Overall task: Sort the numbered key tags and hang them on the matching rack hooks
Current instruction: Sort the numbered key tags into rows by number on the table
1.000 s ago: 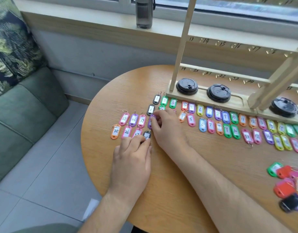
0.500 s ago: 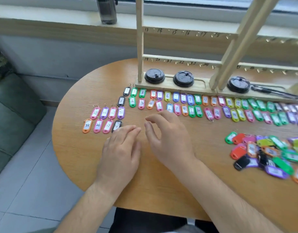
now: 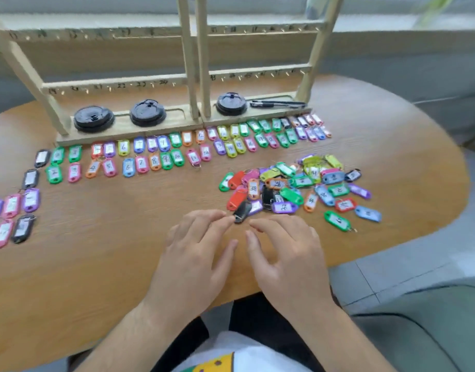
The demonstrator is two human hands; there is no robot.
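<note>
Many key tags (image 3: 298,183), round wooden table (image 3: 97,277), grey floor (image 3: 418,264)

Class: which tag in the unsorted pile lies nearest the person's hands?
The black tag at the pile's near edge, just beyond the left hand fingertips; every other tag lies farther back.

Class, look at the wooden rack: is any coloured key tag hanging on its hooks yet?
No: the wooden rack's hooks are bare, and the coloured plastic key tags lie on the round wooden table.

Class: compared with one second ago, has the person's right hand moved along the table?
Yes. The right hand left the sorted rows near the rack and now sits beside the unsorted tag pile.
</note>
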